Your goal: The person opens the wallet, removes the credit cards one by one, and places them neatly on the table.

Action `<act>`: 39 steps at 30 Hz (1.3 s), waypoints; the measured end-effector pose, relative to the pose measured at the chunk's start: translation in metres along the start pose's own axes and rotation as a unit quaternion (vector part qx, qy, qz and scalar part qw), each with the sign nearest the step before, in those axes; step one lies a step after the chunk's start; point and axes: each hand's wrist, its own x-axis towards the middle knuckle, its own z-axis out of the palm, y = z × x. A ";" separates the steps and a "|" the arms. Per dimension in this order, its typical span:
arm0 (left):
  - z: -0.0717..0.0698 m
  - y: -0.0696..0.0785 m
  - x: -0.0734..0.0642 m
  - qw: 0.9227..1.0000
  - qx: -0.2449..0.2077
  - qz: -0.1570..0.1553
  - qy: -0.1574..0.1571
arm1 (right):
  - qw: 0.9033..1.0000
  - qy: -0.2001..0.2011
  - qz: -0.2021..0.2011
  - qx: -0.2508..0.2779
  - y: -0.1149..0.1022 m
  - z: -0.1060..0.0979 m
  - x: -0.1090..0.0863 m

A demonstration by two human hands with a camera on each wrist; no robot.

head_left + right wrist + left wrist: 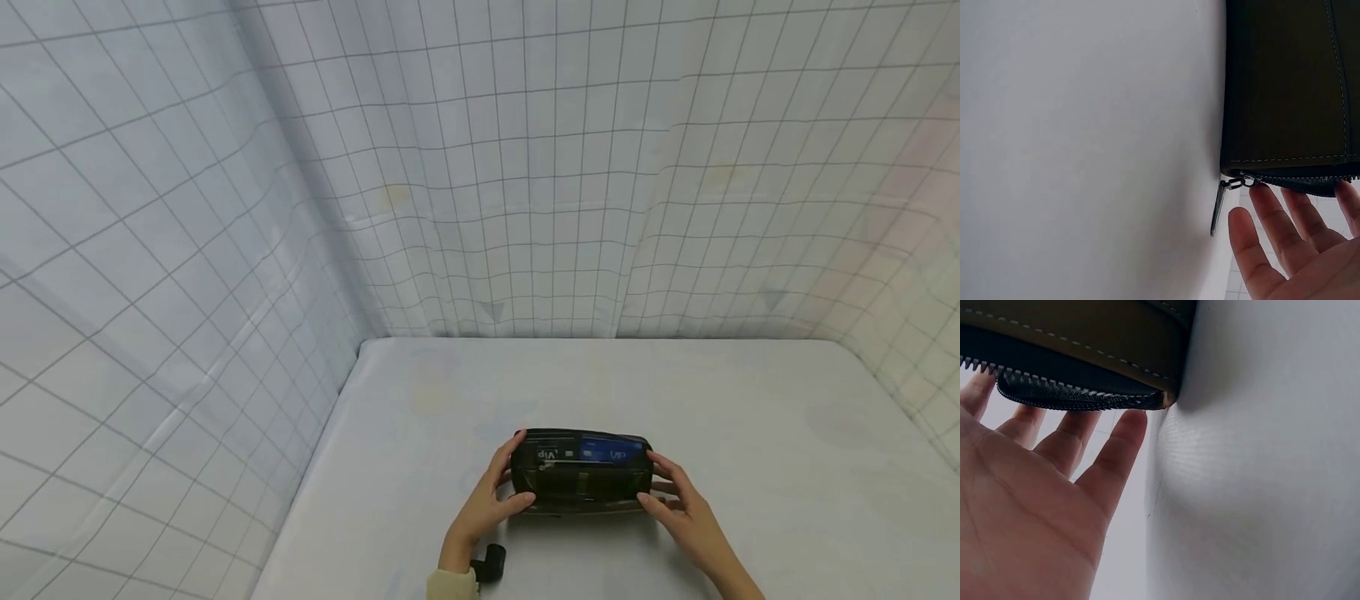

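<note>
An unzipped dark zip wallet [551, 485] is on the white table, its inside facing up toward me. Within it show a blue card [600, 451] and a dark card [547, 454], both with "Vip" lettering. At the wallet's left end my left hand [483, 504] holds it, index fingertip at the far edge and thumb at the near side. The right end is held likewise by my right hand [686, 512]. Fingertips meet the toothed zip edge [1085, 400] in the left wrist view. A metal zip pull [1217, 209] hangs beside my right fingers.
A black wrist device [491, 563] sits by my left sleeve [452, 585]. The white table [750, 433] extends around the wallet. White cloth with a grid pattern [525, 183] encloses the back and sides.
</note>
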 end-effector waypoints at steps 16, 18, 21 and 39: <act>0.003 -0.016 0.006 1.000 -0.004 -0.009 0.003 | 0.999 0.000 0.005 -0.038 -0.001 -0.008 -0.006; 0.004 -0.026 0.008 1.000 -0.004 -0.010 0.006 | 0.998 0.000 -0.007 -0.064 -0.002 -0.011 -0.006; 0.005 -0.035 0.008 1.000 0.004 0.001 0.008 | 0.994 -0.001 -0.027 -0.111 -0.006 -0.017 -0.008; 0.004 -0.023 0.005 1.000 0.017 0.023 0.004 | 0.951 0.024 -0.239 -0.197 -0.061 -0.033 0.032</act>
